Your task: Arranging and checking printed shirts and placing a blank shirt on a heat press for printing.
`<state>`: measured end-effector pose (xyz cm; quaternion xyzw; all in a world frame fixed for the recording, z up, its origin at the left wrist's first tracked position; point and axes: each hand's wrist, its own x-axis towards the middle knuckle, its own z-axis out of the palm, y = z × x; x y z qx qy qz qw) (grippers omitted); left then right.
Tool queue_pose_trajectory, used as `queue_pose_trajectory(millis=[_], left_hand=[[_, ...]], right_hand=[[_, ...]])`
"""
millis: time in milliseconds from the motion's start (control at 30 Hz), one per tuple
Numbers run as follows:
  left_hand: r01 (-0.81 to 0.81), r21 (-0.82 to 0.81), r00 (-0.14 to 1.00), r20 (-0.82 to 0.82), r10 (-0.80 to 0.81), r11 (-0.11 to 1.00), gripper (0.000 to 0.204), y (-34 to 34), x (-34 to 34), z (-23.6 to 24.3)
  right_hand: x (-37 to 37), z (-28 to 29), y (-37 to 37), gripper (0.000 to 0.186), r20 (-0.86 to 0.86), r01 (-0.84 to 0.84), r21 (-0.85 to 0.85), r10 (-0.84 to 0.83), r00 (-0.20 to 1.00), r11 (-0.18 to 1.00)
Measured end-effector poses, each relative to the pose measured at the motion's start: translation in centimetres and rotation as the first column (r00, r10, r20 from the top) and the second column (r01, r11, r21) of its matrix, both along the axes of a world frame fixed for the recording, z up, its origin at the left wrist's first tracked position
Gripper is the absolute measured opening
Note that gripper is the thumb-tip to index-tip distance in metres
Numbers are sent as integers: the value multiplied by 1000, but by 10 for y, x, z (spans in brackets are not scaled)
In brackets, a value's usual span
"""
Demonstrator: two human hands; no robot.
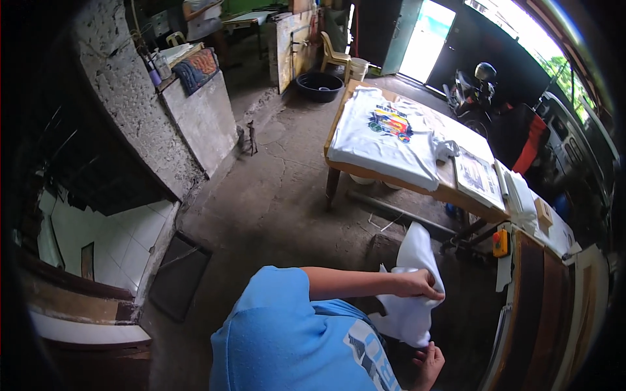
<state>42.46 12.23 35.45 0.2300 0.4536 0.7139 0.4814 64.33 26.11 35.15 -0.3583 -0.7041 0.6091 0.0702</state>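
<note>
The left hand (420,285) grips a plain white cloth garment (412,287) in mid-air, fingers pinching its upper fold, short of the long wooden table (456,193). The right hand (427,362), fingers loosely curled, steadies its lower edge. A printed white T-shirt (385,138) already lies flat on that table, so I judge this one not yet laid out.

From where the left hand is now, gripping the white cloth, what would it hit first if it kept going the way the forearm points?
The left hand points rightward, holding the white garment. Straight on, it would probably first meet the dark wooden bench at the right, though depth is unclear.
</note>
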Motion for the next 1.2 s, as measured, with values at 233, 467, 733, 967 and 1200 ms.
queue_pose_trajectory(millis=[233, 467, 733, 967, 1200], left_hand=[[-25, 13, 984, -178, 27, 1000, 20, 20, 27, 13], [113, 75, 963, -254, -90, 991, 15, 32, 17, 18], [-65, 56, 986, 160, 55, 996, 7, 57, -18, 20], [279, 13, 960, -20, -279, 960, 14, 101, 40, 40], [272, 117, 898, 326, -296, 955, 11, 110, 40, 33]], right_hand=[[-62, 54, -33, 29, -273, -317, 18, 310, 911, 948], [-63, 52, -23, 22, -283, -179, 114, 204, 937, 977], [-46, 70, 23, 21, -567, 256, -254, -358, 742, 933], [-40, 74, 4, 20, -393, 199, 88, -150, 907, 976], [-22, 54, 8, 12, -503, 633, 167, -488, 714, 756]])
